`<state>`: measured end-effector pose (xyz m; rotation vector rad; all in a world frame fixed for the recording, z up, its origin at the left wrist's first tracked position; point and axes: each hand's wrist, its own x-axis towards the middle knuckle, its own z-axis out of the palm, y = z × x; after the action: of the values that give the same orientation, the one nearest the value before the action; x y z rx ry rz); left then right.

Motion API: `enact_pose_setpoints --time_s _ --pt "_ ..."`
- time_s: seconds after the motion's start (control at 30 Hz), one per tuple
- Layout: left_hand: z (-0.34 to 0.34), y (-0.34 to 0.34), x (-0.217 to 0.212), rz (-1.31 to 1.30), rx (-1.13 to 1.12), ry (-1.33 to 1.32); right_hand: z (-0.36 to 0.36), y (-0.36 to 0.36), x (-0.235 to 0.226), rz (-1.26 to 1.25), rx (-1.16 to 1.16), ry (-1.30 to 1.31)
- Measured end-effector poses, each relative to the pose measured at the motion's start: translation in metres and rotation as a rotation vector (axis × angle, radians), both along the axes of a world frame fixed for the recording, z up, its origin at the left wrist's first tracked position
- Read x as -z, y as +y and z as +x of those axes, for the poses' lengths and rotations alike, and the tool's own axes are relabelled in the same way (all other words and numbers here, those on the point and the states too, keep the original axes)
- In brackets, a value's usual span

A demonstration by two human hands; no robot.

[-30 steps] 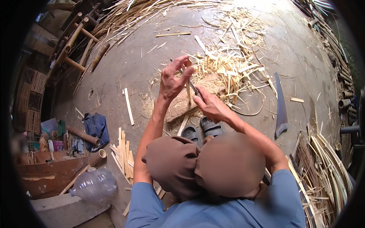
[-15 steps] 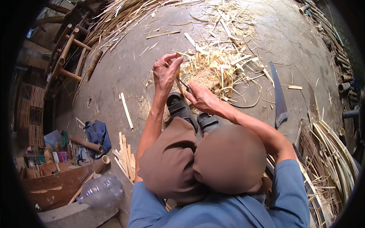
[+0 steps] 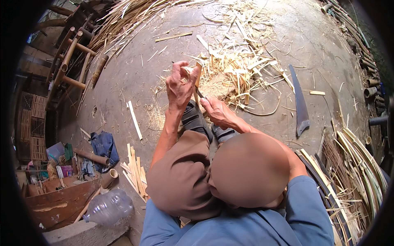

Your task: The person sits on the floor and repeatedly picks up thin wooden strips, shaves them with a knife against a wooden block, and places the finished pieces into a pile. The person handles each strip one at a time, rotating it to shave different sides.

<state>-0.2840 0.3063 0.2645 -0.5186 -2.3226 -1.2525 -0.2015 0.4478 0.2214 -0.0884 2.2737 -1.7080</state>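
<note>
Hands whittling a bamboo strip above the shavings.
Left hand (image 3: 179, 84) grips the bamboo strip (image 3: 197, 78) upright; right hand (image 3: 218, 112) clenches what looks like a knife (image 3: 200, 94) against it.

Shavings pile (image 3: 230, 78) as landmark: saw (image 3: 300, 102) lying right of it on the floor (image 3: 135, 74), slat (image 3: 134, 119) left, bottle (image 3: 108, 208) far left and nearer, strip bundle (image 3: 357, 160) right, nearer.

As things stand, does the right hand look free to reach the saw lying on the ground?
Probably not at once: the right hand grips a knife against the bamboo strip. The saw lies unobstructed to its right.
</note>
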Motion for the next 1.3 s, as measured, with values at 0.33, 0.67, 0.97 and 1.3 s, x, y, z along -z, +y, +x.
enact_pose_setpoints --time_s 0.33,0.67,0.97,1.3 --pt "0.033 -0.009 -0.04 -0.598 -0.275 -0.301 0.01 -0.033 0.049 -0.275 0.068 0.045" --pt "0.028 -0.013 -0.031 -0.153 -0.211 -0.54 0.011 -0.035 0.037 -0.262 0.129 0.169" --pt "0.043 -0.012 -0.029 -0.148 -0.145 -0.515 0.012 -0.032 0.058 -0.263 0.121 0.068" --pt "0.034 -0.014 -0.023 -0.165 -0.21 -0.49 0.025 -0.029 0.016 -0.277 0.118 0.091"
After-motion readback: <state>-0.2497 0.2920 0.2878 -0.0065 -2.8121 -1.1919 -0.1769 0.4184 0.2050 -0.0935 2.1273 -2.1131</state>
